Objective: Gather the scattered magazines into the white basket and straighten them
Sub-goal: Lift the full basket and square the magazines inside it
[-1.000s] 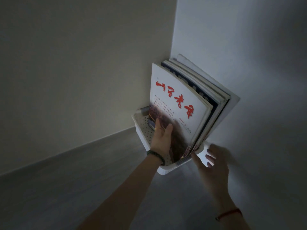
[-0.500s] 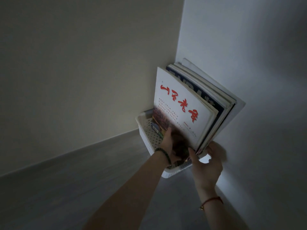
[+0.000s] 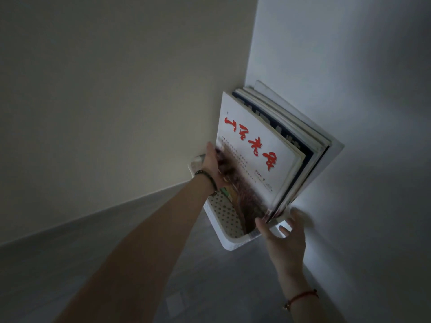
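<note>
A white perforated basket (image 3: 234, 244) stands on the floor in the corner of the room. Several magazines stand upright in it and lean against the right wall. The front magazine (image 3: 255, 141) has a white cover with red brush lettering. My left hand (image 3: 212, 166) is at the far edge of that cover, thumb up along the edge and fingers lying blurred on the cover. My right hand (image 3: 285, 240) is at the near lower corner of the stack. Its thumb touches the front cover's corner and its fingers are spread behind the stack by the basket's rim.
A beige wall (image 3: 116, 101) stands to the left and a pale wall (image 3: 349, 66) to the right, meeting just behind the basket. Grey floor (image 3: 70, 264) stretches toward me. The room is dim.
My left hand slid from the lower middle of the front cover up to its far edge. My right hand came in from the floor side to the stack's near corner.
</note>
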Demonstrator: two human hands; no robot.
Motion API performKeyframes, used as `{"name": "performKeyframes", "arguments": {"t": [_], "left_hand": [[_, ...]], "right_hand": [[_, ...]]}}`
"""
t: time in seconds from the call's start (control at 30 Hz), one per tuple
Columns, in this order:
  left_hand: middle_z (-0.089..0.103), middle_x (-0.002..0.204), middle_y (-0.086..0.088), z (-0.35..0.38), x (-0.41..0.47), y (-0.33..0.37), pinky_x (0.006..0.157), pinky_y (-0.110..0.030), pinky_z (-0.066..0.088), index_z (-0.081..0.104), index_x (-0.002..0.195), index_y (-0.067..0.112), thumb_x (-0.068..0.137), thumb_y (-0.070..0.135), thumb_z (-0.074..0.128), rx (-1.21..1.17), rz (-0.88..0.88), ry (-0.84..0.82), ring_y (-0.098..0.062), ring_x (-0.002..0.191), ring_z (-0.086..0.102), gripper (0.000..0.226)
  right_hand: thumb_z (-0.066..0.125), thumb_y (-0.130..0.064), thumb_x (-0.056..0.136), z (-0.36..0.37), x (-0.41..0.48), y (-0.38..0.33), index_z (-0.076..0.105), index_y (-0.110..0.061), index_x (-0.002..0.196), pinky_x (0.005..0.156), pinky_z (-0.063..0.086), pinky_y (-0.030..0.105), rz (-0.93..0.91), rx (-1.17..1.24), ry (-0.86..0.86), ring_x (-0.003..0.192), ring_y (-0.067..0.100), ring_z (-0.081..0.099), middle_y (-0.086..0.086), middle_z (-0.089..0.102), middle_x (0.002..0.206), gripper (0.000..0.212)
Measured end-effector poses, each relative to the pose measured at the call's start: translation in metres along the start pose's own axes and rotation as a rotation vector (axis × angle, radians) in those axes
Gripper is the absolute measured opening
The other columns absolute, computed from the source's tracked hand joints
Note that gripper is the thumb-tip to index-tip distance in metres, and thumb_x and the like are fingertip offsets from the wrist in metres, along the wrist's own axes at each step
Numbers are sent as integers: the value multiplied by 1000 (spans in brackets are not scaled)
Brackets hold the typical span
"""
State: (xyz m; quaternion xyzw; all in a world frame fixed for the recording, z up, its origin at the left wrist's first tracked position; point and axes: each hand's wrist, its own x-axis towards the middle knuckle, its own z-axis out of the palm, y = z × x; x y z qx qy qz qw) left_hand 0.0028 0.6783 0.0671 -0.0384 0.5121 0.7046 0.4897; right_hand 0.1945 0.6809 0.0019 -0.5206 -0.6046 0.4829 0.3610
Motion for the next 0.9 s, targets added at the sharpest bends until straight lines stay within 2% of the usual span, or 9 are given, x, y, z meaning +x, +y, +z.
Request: {"name": "performKeyframes", "arguments": {"t": [0.13, 0.2, 0.27, 0.33, 0.43, 0.53, 0.67, 0.8, 0.9], "left_hand": [[29, 62, 1, -3, -3, 5, 36, -15, 35, 35, 61, 19, 86, 67, 16, 47, 18, -115, -13, 50, 25, 57], [45, 75, 4, -9, -6, 4, 36, -15, 44, 46, 70, 22, 91, 57, 21, 208, 137, -20, -12, 62, 42, 48], [56, 111, -4, -23, -5, -5, 80, -15, 48, 56, 105, 20, 95, 42, 29, 411, 390, 216, -22, 103, 53, 37], [29, 148, -9, -38, -10, -22, 114, -30, 22, 28, 140, 16, 96, 33, 32, 552, 507, 346, -23, 137, 27, 47], [20, 152, -13, -51, -26, -64, 109, -32, 24, 8, 144, 12, 95, 18, 39, 437, 410, 294, -27, 137, 26, 58], [39, 139, -14, -44, -43, -100, 104, -42, 36, 18, 140, 12, 93, 1, 34, 250, 229, 118, -32, 129, 37, 51], [49, 105, -2, -38, -52, -106, 95, -35, 40, 29, 131, 8, 86, -15, 33, 225, 252, 110, -27, 114, 45, 51], [28, 148, -11, -57, -63, -102, 108, -37, 30, 14, 143, 9, 92, 3, 42, 394, 226, 60, -28, 136, 28, 59], [18, 153, -13, -91, -76, -108, 110, -39, 24, 13, 144, 10, 92, 4, 42, 418, 161, 136, -28, 139, 22, 59]], "right_hand": [[78, -12, 71, 4, 7, -6, 48, -5, 124, 78, 43, 26, -39, -55, 47, 92, 21, 59, 12, 59, 120, 62], [77, -14, 72, 2, 5, -1, 48, -3, 124, 86, 49, 33, -32, -71, 27, 93, 17, 57, 12, 58, 122, 61], [76, -19, 73, -1, 2, 6, 40, -9, 132, 94, 49, 44, 90, -29, 0, 102, 21, 57, 11, 53, 130, 70], [73, -21, 76, -2, -3, 7, 30, -14, 138, 92, 50, 45, 311, 125, -59, 113, 27, 54, 12, 46, 137, 76], [65, -13, 84, 5, -2, 1, 39, -6, 134, 83, 53, 41, 486, 309, -194, 117, 31, 53, 19, 51, 132, 57], [58, -5, 87, 9, 6, -4, 45, 3, 125, 81, 52, 40, 513, 308, -210, 111, 35, 57, 24, 56, 123, 40], [60, -15, 87, 1, 3, -5, 44, 0, 126, 83, 51, 37, 466, 218, -278, 115, 33, 54, 23, 53, 128, 44], [57, -22, 90, -16, -5, -11, 35, 0, 135, 90, 50, 43, 405, 160, -321, 116, 35, 53, 17, 51, 122, 55], [58, -9, 88, -42, -32, -28, 44, -2, 129, 77, 54, 37, 261, 194, -298, 88, 26, 63, 5, 62, 97, 44]]}}
